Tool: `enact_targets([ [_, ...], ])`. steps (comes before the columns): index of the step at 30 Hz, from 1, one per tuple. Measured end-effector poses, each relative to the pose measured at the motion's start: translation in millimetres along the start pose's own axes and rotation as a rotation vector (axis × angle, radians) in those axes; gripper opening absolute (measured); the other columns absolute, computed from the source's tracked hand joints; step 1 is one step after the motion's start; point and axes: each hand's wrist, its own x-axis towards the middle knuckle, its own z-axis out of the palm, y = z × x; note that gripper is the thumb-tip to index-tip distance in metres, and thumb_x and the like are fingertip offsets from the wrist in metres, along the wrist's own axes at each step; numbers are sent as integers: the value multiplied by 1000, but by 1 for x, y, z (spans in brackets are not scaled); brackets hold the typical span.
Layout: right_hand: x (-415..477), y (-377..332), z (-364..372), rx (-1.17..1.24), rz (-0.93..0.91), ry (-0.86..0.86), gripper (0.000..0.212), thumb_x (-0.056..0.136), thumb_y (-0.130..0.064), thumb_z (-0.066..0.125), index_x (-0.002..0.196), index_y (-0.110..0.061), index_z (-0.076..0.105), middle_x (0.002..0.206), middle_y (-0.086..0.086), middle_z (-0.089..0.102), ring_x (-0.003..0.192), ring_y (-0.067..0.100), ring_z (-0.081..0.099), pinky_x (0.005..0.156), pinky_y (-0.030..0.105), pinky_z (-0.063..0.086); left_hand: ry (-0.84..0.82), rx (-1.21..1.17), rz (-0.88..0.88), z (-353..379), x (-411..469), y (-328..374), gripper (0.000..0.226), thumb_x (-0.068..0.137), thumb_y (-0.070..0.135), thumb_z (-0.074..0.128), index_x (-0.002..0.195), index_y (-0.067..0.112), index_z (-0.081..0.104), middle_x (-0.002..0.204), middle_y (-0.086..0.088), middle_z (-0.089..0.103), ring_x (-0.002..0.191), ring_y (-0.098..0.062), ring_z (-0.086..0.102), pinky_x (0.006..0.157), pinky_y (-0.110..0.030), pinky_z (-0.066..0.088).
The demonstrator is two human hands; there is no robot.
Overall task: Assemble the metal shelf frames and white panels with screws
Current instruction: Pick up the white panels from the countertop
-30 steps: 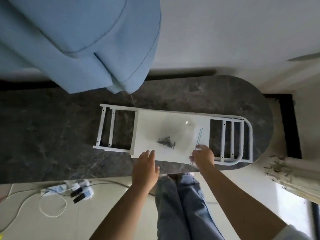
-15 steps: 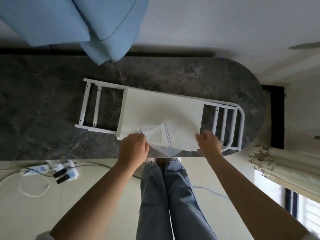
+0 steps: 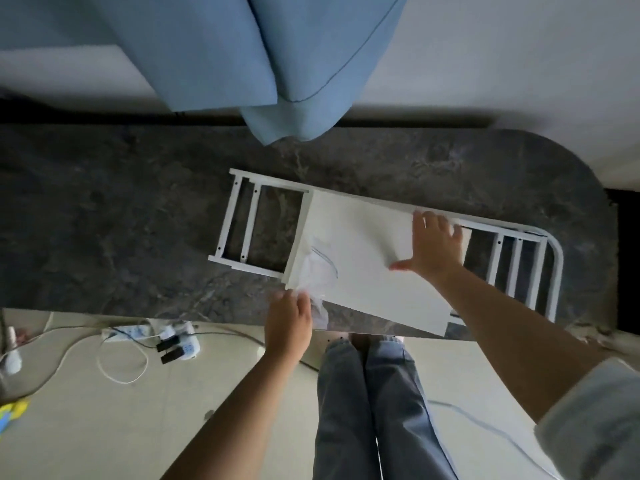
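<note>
A white metal shelf frame point(image 3: 239, 223) lies flat on the dark marble table point(image 3: 121, 220), its rounded end at the right. White panels point(image 3: 360, 265) lie stacked across its middle, tilted, their near corner reaching past the table's front edge. My right hand point(image 3: 431, 245) rests on the panels' far right part with fingers spread. My left hand point(image 3: 289, 320) pinches a clear plastic bag point(image 3: 317, 275) at the panels' near left corner. No screws are visible.
A blue cushion point(image 3: 242, 53) hangs over the table's far edge. On the floor at the left lie a power strip point(image 3: 152, 336) with plugs and white cables. My legs in jeans point(image 3: 374, 403) stand below the table's front edge.
The bag has been pulled to the panels' left corner by my left hand. My right hand moved from the near edge up onto the panels' far right part. The camera shifted left.
</note>
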Motion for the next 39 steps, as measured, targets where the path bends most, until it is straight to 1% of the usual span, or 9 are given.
enact_targets([
  [5, -35, -7, 18, -6, 150, -5, 109, 63, -71, 63, 140, -7, 18, 142, 15, 29, 131, 32, 31, 109, 46, 25, -49, -114, -79, 19, 5, 11, 34, 98, 18, 33, 111, -1, 57, 125, -20, 49, 105, -24, 53, 83, -29, 44],
  [11, -38, -7, 23, -10, 191, 24, 107, 61, -73, 62, 135, -4, 26, 136, 14, 34, 125, 28, 37, 108, 40, 30, -95, -97, -135, 24, 9, 22, 36, 98, 21, 37, 124, 3, 53, 139, -19, 37, 120, -27, 45, 92, -29, 40],
  [15, -29, -17, 14, 37, 204, -8, 95, 65, -65, 67, 129, -3, 32, 130, 14, 39, 121, 28, 40, 103, 38, 35, -41, -239, -150, 29, 7, 22, 30, 95, 14, 40, 108, -4, 61, 126, -20, 50, 116, -29, 47, 86, -24, 37],
  [18, -27, -21, 13, 126, 224, -19, 88, 66, -63, 68, 126, -7, 36, 126, 13, 41, 119, 29, 40, 100, 40, 36, -42, -313, -187, 29, 9, 25, 29, 94, 14, 40, 96, -4, 62, 109, -19, 60, 104, -32, 54, 90, -39, 45],
  [25, -15, -32, 5, 271, 248, -7, 70, 77, -52, 64, 125, -7, 40, 128, 12, 40, 120, 28, 38, 98, 40, 33, -95, -406, -190, 24, 5, 26, 24, 92, 17, 38, 76, 6, 53, 86, -9, 56, 89, -31, 56, 80, -39, 45],
  [30, -13, -27, -5, 283, 218, -76, 60, 82, -46, 61, 124, -5, 46, 130, 13, 38, 121, 28, 38, 100, 41, 34, -94, -476, -199, 29, 5, 24, 52, 75, 37, 31, 101, 5, 64, 108, -11, 61, 102, -30, 58, 90, -46, 48],
  [33, -12, -28, -16, 412, 152, -30, 51, 84, -39, 62, 119, -4, 47, 120, 13, 46, 112, 29, 47, 89, 39, 41, -138, -463, -189, 20, 3, 25, 40, 92, 29, 35, 115, 6, 59, 120, -13, 58, 109, -30, 56, 94, -45, 46],
  [36, -23, -30, -41, 513, -10, -18, 35, 88, -28, 59, 109, -3, 46, 100, 12, 56, 84, 25, 52, 67, 31, 38, -158, -428, -206, 11, 8, 21, 35, 98, 19, 37, 126, 3, 53, 129, -12, 54, 117, -25, 51, 98, -33, 41],
  [39, -50, -38, -61, 422, -184, -5, 31, 91, -26, 54, 111, -1, 49, 103, 15, 60, 77, 19, 47, 68, 25, 33, -102, -446, -197, -3, 0, 16, 34, 97, 16, 38, 122, 1, 56, 128, -14, 55, 117, -24, 52, 95, -30, 41],
])
